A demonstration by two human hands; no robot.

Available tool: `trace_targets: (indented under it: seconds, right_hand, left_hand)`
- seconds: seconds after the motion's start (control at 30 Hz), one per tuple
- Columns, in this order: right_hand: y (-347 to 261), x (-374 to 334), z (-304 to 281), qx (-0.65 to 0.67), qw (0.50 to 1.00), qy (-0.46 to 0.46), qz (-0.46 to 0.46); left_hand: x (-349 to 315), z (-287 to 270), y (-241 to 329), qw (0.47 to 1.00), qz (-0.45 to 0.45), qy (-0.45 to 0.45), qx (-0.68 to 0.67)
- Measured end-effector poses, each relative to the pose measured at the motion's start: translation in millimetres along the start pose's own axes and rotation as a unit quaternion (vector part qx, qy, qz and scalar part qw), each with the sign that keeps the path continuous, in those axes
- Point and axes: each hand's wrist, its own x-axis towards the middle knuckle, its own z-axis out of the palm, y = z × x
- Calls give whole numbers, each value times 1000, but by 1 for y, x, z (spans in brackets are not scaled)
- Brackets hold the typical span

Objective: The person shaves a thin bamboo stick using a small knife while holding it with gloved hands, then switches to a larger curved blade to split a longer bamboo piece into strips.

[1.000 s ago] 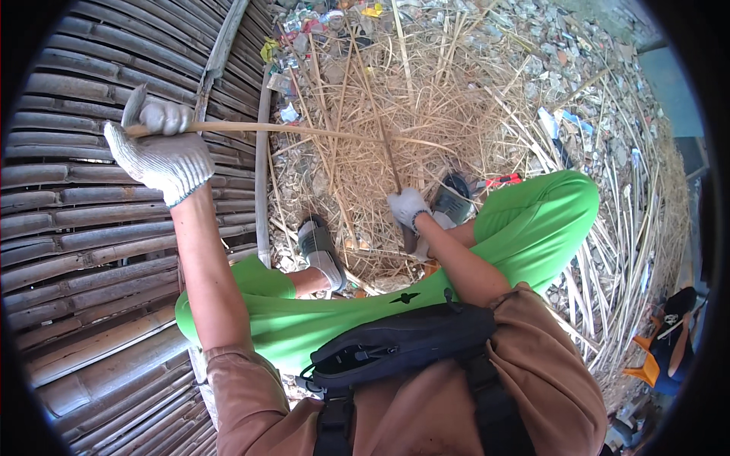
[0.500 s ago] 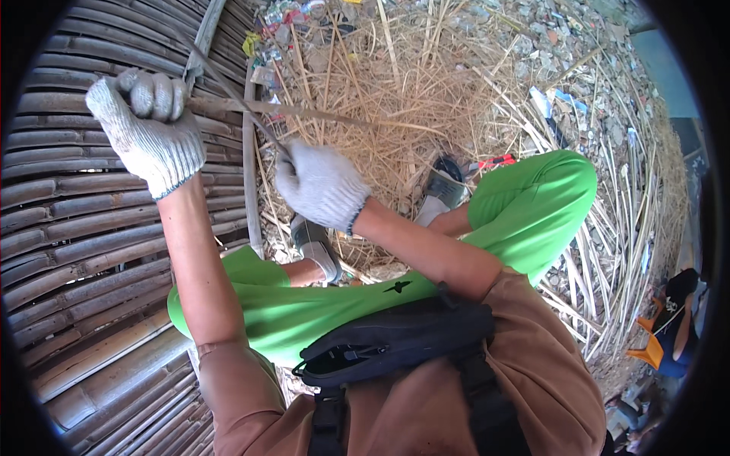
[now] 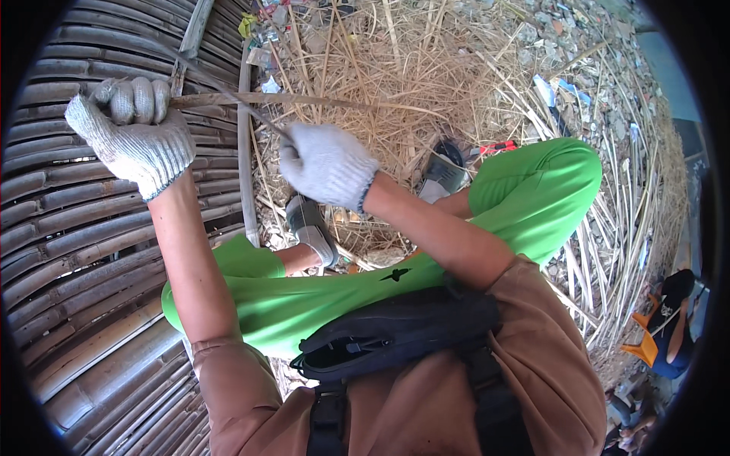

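Observation:
My left hand (image 3: 133, 140), in a white knitted glove, is closed round one end of a pale bamboo strip (image 3: 304, 99). The strip reaches out to the right over the straw. In the same kind of glove, my right hand (image 3: 328, 165) is closed on a long, thin, dark tool (image 3: 264, 120), perhaps a knife seen edge-on; its handle is hidden in my fist. The tool slants up and left and crosses the strip a little to the right of my left hand. Whether the two touch, I cannot tell.
Bamboo slats (image 3: 84, 197) form a platform on the left, with a pole (image 3: 245, 152) along its edge. Shavings (image 3: 411, 83) and litter cover the ground ahead. A red-and-black tool (image 3: 498, 147) lies by my right knee. Cut strips (image 3: 608, 228) lie at right; another person sits far right.
My left hand has shifted slightly left with the bamboo strip. My right hand has moved a little up and right, still holding the dark tool across the strip.

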Motion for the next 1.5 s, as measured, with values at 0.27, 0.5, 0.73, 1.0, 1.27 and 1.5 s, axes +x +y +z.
trace_targets:
  seconds: [0.27, 0.5, 0.73, 1.0, 1.27, 1.5]
  right_hand:
    - [113, -13, 33, 14, 991, -25, 130]
    - [-13, -1, -4, 8, 999, -36, -34]
    - [168, -16, 22, -64, 984, -64, 151]
    - [26, 4, 11, -17, 998, -62, 12]
    - [240, -14, 39, -142, 948, -169, 231]
    - [97, 18, 33, 11, 987, -60, 148]
  left_hand:
    - [-5, 18, 3, 991, 32, 125, 40]
    - [-6, 0, 3, 996, 6, 79, 29]
    - [-6, 18, 5, 994, 9, 110, 16]
    - [-4, -1, 5, 988, 39, 132, 75]
    - [5, 7, -1, 989, 33, 138, 45]
    - [5, 2, -3, 985, 33, 147, 83]
